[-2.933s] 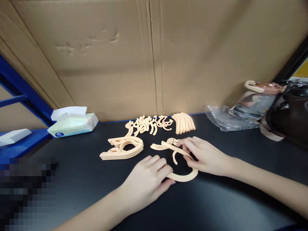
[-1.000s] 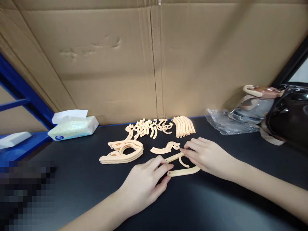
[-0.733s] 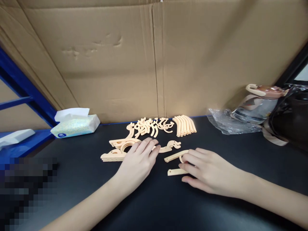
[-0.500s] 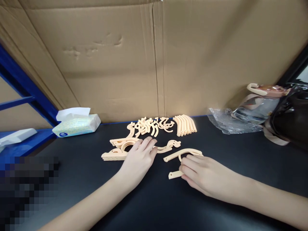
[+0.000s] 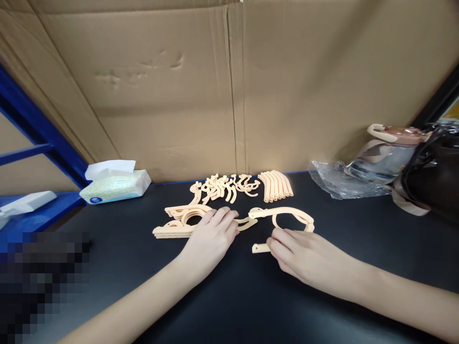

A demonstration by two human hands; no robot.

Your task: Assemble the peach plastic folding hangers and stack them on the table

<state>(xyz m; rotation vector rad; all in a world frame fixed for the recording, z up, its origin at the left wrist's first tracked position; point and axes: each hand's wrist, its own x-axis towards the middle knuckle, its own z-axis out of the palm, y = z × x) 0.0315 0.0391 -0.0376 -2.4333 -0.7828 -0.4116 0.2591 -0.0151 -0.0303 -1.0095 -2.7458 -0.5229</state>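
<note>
My right hand (image 5: 308, 255) pinches a cream plastic folding hanger piece (image 5: 283, 217) on the black table; its curved arm arches above my fingers and a short end sticks out at the left. My left hand (image 5: 210, 239) lies flat, fingers stretched, on the right end of a stack of curved cream hanger parts (image 5: 177, 222). A single loose cream part (image 5: 247, 222) lies between the two hands. Behind them are a pile of small hooks (image 5: 222, 187) and a row of curved bars (image 5: 275, 185).
A cardboard wall (image 5: 229, 86) closes off the back. A tissue pack (image 5: 114, 184) sits at the far left by a blue rack (image 5: 39, 138). A crumpled clear bag (image 5: 339, 184), a jug (image 5: 385, 153) and a dark bag (image 5: 432, 177) crowd the right.
My left hand let go of the hanger piece and moved left onto the stack. My right hand swung the hanger's curved arm up and away from me, unfolding it.
</note>
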